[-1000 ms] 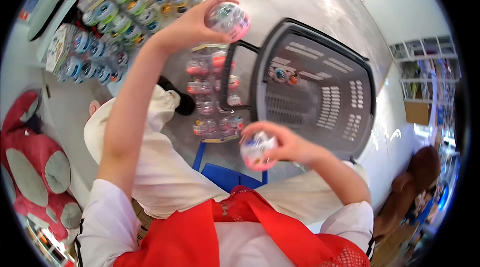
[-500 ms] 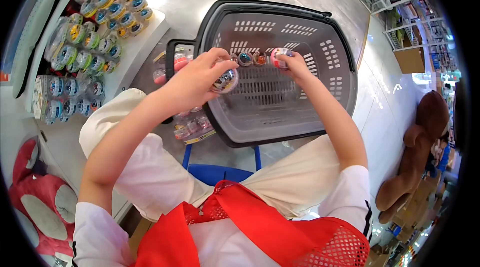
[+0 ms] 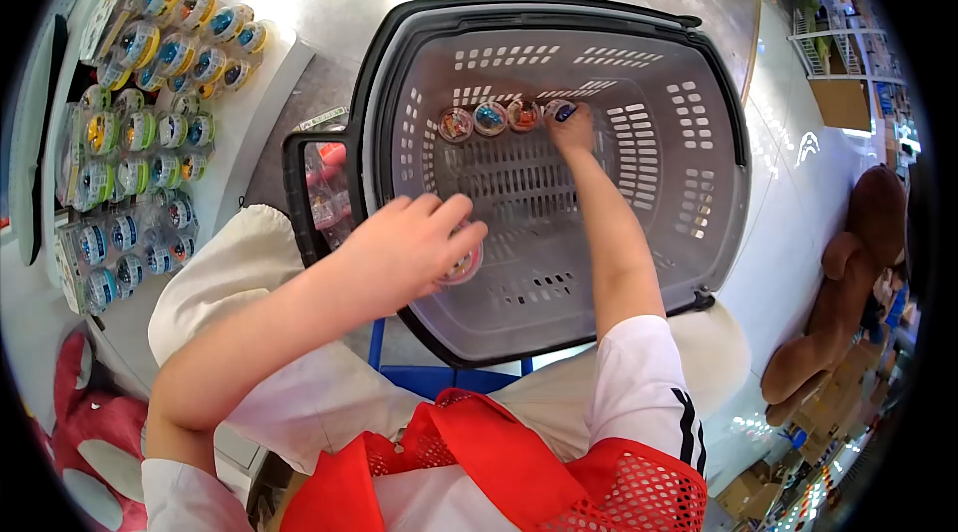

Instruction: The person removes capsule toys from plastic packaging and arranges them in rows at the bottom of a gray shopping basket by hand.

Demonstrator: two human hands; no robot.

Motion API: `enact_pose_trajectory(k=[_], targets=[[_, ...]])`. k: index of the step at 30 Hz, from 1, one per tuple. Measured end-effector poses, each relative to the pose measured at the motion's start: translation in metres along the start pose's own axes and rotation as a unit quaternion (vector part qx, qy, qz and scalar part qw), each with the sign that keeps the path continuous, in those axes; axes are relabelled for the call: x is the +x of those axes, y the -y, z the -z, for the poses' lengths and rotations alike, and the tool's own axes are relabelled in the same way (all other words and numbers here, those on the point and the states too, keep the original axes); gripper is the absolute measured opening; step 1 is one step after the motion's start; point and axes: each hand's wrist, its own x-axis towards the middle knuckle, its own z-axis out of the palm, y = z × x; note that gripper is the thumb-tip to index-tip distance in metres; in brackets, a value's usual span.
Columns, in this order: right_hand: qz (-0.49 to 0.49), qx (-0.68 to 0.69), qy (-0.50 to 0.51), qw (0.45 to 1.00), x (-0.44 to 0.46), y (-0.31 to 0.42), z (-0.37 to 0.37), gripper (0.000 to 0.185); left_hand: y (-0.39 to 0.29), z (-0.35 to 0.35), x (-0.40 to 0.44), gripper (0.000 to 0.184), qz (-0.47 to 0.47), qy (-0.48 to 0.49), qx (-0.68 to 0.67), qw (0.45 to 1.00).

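A large grey shopping basket (image 3: pixel 559 317) with slotted walls and a black rim stands in front of me. On its floor along the far side, several round clear capsules form a row, among them one with blue contents (image 3: pixel 490 118) and one with orange-red contents (image 3: pixel 523 115). My right hand (image 3: pixel 572 133) reaches inside, its fingers closed on another capsule (image 3: pixel 557 111) at the right end of this row. Over the basket's near left part, my left hand (image 3: pixel 409 245) grips a clear capsule with a pinkish rim (image 3: pixel 465 263); its contents are mostly hidden by the fingers.
Packs of similar capsules (image 3: pixel 135 138) are stacked on a white ledge (image 3: pixel 264 103) at left. More pink packs (image 3: pixel 327 183) lie beside the basket handle (image 3: pixel 297 193). A red plush toy (image 3: pixel 110 432) sits lower left, a brown plush (image 3: pixel 828 302) at right. A blue stool (image 3: pixel 439 377) shows below.
My right hand has lowered its capsule to the end of the row. My left hand, still holding a capsule, has come nearer to me. The basket appears larger and the view has shifted.
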Motion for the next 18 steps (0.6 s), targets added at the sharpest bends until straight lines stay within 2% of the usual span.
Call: enact_pose_trajectory(k=[4,10,12,15,16,17,18], targets=[[0.033,-0.017,-0.018,0.999,-0.003,-0.004,-0.010,0.066,-0.001,0.006,0.006,0.056,-0.021,0.028,0.008,0.999],[0.080,-0.049,-0.032,0.995,0.005,-0.018,-0.027,0.059,0.008,0.008,0.020,0.055,-0.022,-0.016,-0.011,1.000],[0.104,-0.032,-0.052,0.993,0.003,-0.023,-0.032,0.055,0.010,0.007,0.024,0.057,0.016,-0.035,-0.027,0.999],[0.191,0.019,-0.063,0.979,0.026,-0.062,-0.050,0.054,0.011,0.012,0.032,0.061,0.053,-0.067,-0.073,0.994],[0.259,-0.123,0.007,0.958,0.037,-0.062,-0.036,0.051,0.011,0.013,0.035,0.062,0.058,-0.086,-0.097,0.990],[0.320,-0.261,0.076,0.907,0.052,-0.062,-0.019,0.049,0.012,0.015,0.037,0.063,0.065,-0.105,-0.122,0.985],[0.274,-0.253,0.165,0.913,0.054,-0.048,0.004,0.047,0.012,0.017,0.040,0.063,0.064,-0.120,-0.139,0.981]])
